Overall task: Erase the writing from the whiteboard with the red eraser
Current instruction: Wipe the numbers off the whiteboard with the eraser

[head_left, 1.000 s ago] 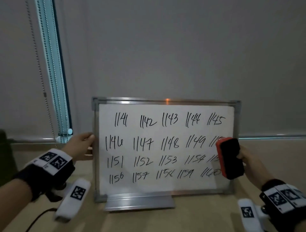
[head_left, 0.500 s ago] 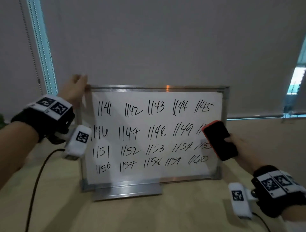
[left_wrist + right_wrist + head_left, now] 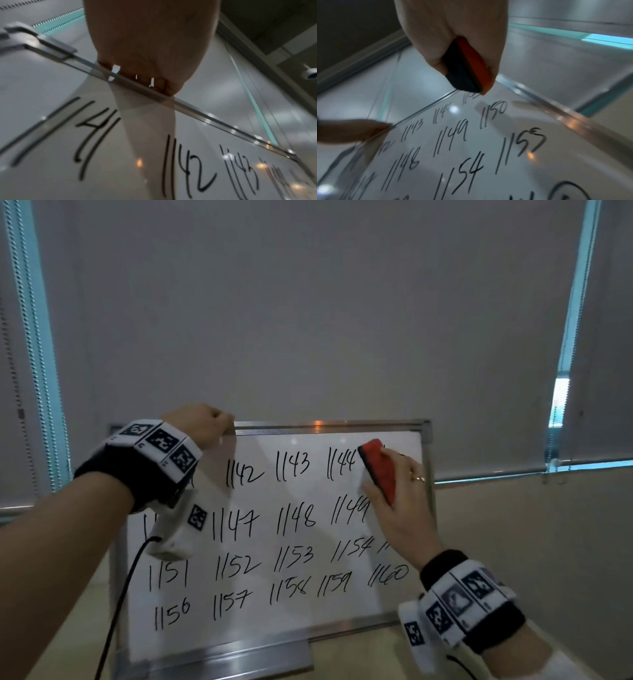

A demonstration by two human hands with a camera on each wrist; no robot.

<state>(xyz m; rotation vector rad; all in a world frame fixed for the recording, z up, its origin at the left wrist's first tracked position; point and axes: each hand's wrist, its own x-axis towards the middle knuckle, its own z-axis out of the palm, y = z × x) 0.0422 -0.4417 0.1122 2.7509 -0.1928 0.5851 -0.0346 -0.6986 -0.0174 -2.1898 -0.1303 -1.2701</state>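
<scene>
The whiteboard [image 3: 301,494] stands upright on the table, covered with rows of black handwritten numbers from 1141 to 1160. My left hand [image 3: 214,424] grips its top rim near the left corner. In the left wrist view the left hand [image 3: 147,54] has its fingers curled over the metal rim [image 3: 197,108]. My right hand [image 3: 400,505] holds the red eraser [image 3: 380,470] at the board's upper right, over the number 1145. In the right wrist view the eraser [image 3: 467,67] has its black felt side turned to the board and its tip at the writing.
A metal marker tray [image 3: 219,659] runs along the board's bottom edge. Grey roller blinds [image 3: 308,320] hang close behind the board, with window strips at the left and right. A black cable [image 3: 116,604] hangs from my left wrist in front of the board.
My left hand went from the board's left edge up to its top rim. My right hand carried the eraser from the right middle up to the top right, red back now toward me.
</scene>
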